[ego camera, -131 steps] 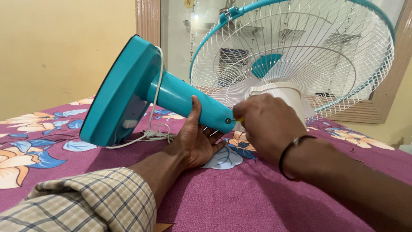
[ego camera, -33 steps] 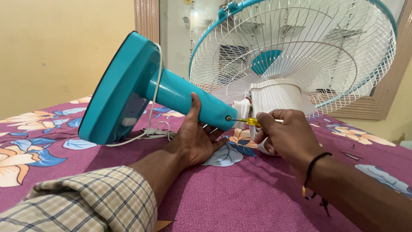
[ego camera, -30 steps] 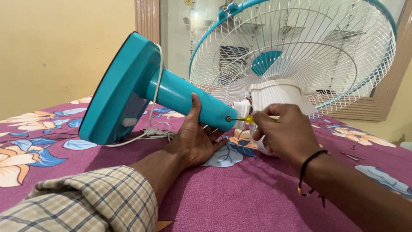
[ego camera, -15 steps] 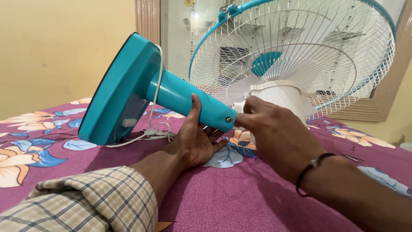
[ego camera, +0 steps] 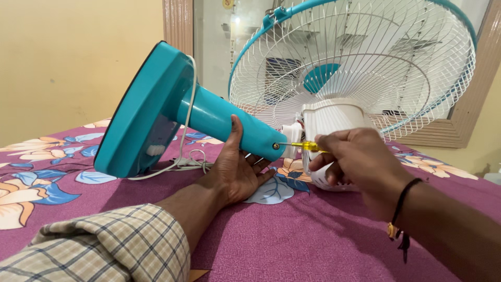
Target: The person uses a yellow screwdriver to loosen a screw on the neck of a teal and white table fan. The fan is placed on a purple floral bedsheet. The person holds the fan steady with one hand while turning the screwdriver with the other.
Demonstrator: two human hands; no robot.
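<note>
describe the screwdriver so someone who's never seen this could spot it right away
Start at the teal table fan lying on the purple floral bedspread. Follow its stem to the joint beside the white motor housing. There the right hand holds a small screwdriver against the stem, the only yellow, see-through handle there.

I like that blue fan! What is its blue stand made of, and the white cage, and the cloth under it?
The teal fan stand looks like smooth moulded plastic: even colour, soft shine. The white fan guard seems to be thin coated metal wire, though it could be plastic. The purple flowered bedsheet looks like woven cloth, matte and faintly wrinkled.
</note>
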